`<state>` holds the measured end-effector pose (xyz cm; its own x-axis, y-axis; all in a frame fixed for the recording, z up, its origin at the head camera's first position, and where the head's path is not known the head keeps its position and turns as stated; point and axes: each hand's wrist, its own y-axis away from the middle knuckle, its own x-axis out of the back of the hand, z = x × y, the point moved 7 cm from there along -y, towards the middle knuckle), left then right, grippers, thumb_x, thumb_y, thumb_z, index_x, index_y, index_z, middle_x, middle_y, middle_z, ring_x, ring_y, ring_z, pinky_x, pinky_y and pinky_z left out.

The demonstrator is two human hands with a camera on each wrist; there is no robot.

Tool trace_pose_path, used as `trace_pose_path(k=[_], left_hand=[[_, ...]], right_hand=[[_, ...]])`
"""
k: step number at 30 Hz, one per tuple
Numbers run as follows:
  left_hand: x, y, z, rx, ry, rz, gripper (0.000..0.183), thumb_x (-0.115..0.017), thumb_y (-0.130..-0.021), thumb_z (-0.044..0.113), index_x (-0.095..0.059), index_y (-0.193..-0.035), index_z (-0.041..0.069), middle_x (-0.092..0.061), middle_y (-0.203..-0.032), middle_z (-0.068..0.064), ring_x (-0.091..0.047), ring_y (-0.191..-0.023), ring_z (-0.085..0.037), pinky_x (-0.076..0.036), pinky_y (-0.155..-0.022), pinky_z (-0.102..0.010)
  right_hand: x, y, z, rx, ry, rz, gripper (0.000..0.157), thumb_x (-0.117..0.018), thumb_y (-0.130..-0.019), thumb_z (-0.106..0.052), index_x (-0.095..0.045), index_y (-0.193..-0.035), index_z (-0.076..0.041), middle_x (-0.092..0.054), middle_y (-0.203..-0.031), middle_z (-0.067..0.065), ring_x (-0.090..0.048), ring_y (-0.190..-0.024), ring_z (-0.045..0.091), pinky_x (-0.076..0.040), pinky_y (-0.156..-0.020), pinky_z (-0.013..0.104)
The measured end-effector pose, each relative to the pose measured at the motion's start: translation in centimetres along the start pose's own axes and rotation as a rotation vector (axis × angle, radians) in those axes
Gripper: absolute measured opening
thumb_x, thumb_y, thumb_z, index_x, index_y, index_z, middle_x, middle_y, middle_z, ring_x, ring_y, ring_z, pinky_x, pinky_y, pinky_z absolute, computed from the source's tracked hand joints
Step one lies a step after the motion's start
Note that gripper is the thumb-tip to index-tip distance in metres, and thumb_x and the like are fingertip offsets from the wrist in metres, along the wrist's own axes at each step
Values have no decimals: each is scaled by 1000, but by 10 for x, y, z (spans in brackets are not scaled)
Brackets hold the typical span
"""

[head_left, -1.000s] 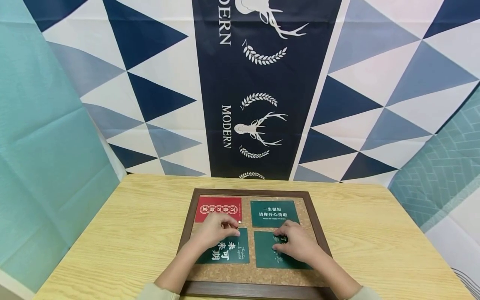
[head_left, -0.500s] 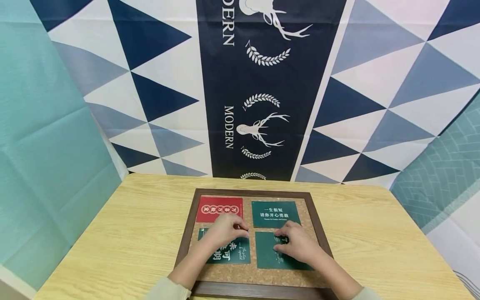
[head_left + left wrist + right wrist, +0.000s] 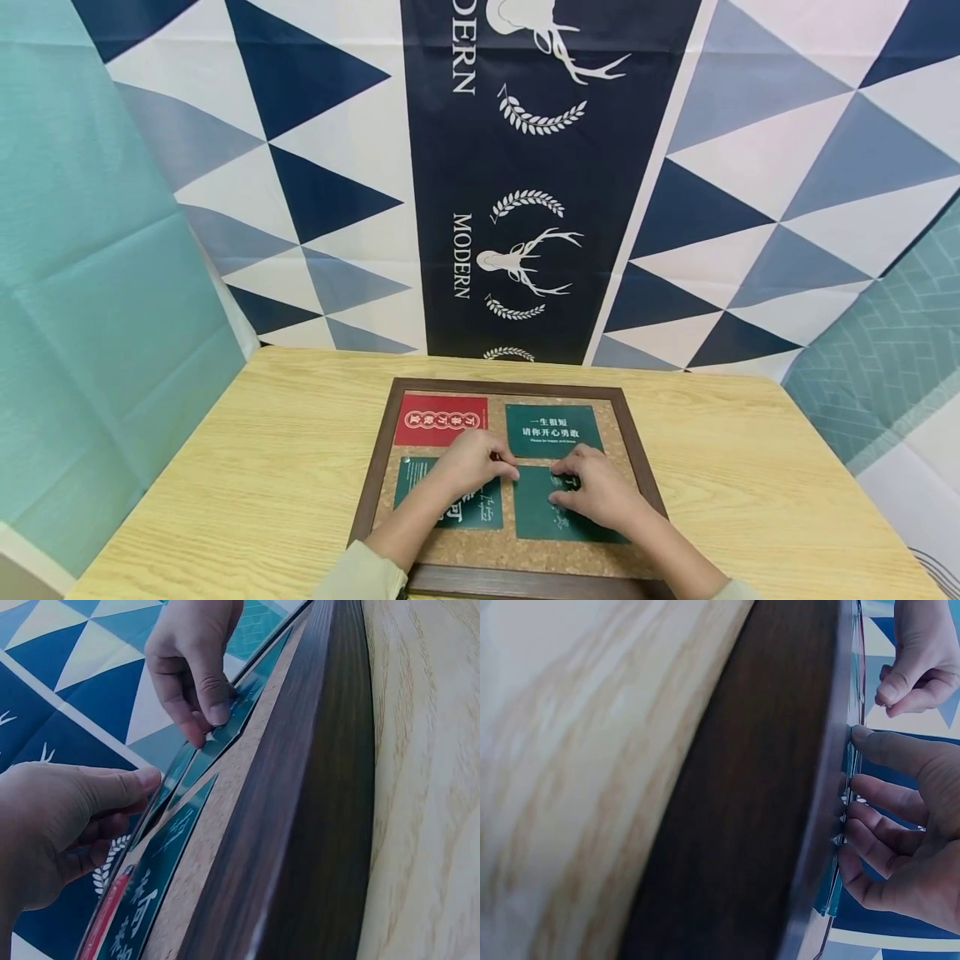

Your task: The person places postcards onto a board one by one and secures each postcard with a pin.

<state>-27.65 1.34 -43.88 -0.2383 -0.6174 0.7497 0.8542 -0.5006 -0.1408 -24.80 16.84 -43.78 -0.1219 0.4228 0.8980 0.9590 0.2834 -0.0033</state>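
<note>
My left hand (image 3: 477, 460) is just left of the upper-left corner of the lower-right green card (image 3: 534, 504), thumb and forefinger tips together. A tiny pin-like thing (image 3: 887, 707) shows between those tips in the right wrist view; its exact kind is too small to tell. My right hand (image 3: 596, 489) rests its spread fingertips on the lower-right card, covering part of its white writing. The lower-left green card (image 3: 487, 510) lies partly hidden under my left forearm. All these are on a cork board (image 3: 480, 550) with a dark brown wooden frame (image 3: 300, 750).
A red card (image 3: 441, 419) lies at the board's upper left and another green card (image 3: 555, 429) at its upper right. The board lies on a light wooden table (image 3: 285, 450). A patterned cloth backdrop (image 3: 345, 200) rises behind the table.
My left hand has moved right, from over the lower-left card to the edge of the lower-right card, uncovering more of the former. My right hand has stayed on its card.
</note>
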Motion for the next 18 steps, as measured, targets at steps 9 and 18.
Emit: trace_pose_path(k=[9,18], left_hand=[[-9,-9,2,-12,-61,9,9,-74,-78,26,-76,-77,17,-69,-74,8,-56,-70,0,-45,-64,-16],[-13,-14,4,-32,-129,-6,10,-73,-80,25,-76,-78,15,-67,-77,7,-58,-75,-4,-48,-69,-16]], right_hand=[[0,1,0,-5,-11,6,29,-81,-71,-21,-73,-96,-10,-56,-88,-4,-49,-82,9,-48,-71,29],[1,0,0,8,-21,10,29,-81,-70,-21,-73,-96,-10,-56,-87,-4,-48,-81,9,-47,-70,27]])
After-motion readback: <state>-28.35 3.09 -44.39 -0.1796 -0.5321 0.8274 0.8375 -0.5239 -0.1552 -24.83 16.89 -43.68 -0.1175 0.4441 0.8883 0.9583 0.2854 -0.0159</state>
